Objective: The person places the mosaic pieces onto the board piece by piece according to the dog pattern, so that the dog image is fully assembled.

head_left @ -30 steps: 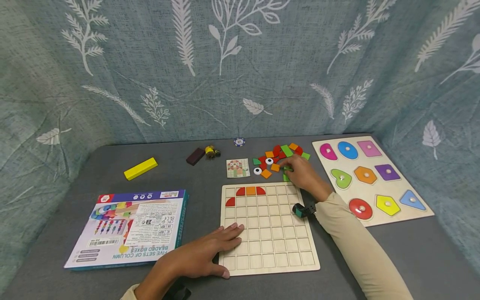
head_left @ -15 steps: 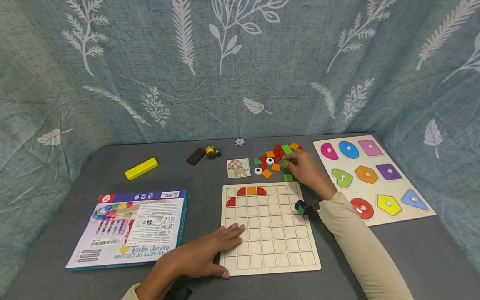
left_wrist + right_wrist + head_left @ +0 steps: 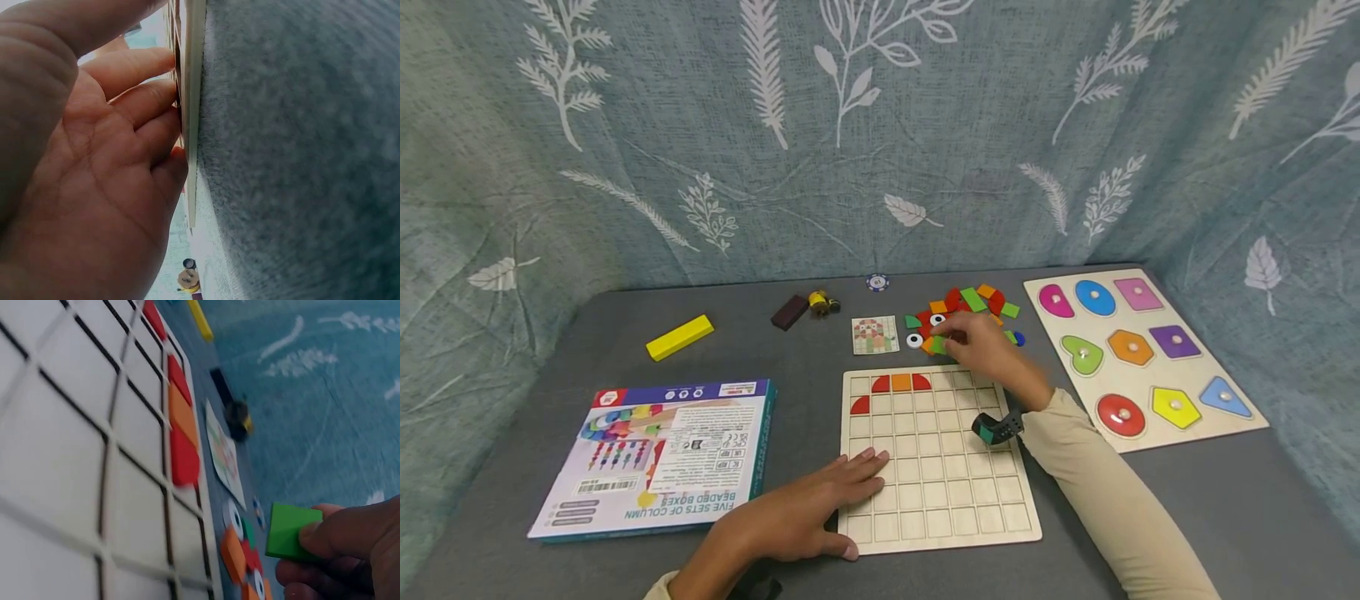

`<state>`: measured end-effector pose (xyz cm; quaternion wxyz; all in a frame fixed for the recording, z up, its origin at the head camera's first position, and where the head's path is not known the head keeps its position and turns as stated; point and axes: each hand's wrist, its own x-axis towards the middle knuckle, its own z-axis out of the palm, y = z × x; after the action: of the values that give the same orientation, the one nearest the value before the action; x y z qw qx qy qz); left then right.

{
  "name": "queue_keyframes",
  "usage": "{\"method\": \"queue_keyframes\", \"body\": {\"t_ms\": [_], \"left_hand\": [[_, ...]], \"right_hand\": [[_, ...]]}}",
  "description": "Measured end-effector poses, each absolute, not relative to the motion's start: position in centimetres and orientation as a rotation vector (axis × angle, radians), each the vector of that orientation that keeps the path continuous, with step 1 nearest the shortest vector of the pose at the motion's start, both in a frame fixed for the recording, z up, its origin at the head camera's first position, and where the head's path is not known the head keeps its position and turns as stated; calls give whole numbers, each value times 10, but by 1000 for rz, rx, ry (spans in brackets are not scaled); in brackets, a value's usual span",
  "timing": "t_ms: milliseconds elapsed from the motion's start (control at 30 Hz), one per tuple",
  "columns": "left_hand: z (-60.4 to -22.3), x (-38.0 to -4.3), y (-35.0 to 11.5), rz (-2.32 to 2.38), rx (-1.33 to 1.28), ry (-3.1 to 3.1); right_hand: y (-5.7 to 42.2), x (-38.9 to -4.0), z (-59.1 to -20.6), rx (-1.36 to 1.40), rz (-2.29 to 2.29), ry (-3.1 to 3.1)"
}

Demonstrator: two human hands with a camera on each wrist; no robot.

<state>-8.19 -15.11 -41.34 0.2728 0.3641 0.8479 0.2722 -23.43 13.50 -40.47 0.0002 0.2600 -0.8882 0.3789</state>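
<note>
The right hand [image 3: 988, 346] is holding a flat, bright green square tile [image 3: 284, 531], pinching one side of it between the thumb and the fingers behind. The tile is showing just beyond the far edge of a pale wooden grid board [image 3: 943, 467], at the near side of a cluster of loose red, orange and green flat pieces [image 3: 973, 300]. Its free edge is pointing left, away from the palm, and its broad face is facing the right wrist camera; its sides are looking nearly equal, so a long axis cannot be told. The right forearm, in a beige sleeve [image 3: 1112, 492], is slanting from near right toward far left. The left hand [image 3: 808, 508] is resting palm down on the board's left edge, fingers extending right and far, thumb reaching the near left corner. In the board's far row, two red quarter-round pieces [image 3: 921, 382] are flanking an orange square piece [image 3: 901, 382]. A printed paper-like card [image 3: 875, 335] is lying beyond, left of the cluster.
</note>
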Motion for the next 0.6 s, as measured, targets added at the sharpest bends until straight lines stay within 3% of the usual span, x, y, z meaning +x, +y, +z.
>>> {"method": "queue_keyframes", "body": {"t_ms": [600], "left_hand": [[-411, -77, -152, 744, 1080, 2290]], "right_hand": [[91, -210, -409, 1168, 1267, -2814]]}}
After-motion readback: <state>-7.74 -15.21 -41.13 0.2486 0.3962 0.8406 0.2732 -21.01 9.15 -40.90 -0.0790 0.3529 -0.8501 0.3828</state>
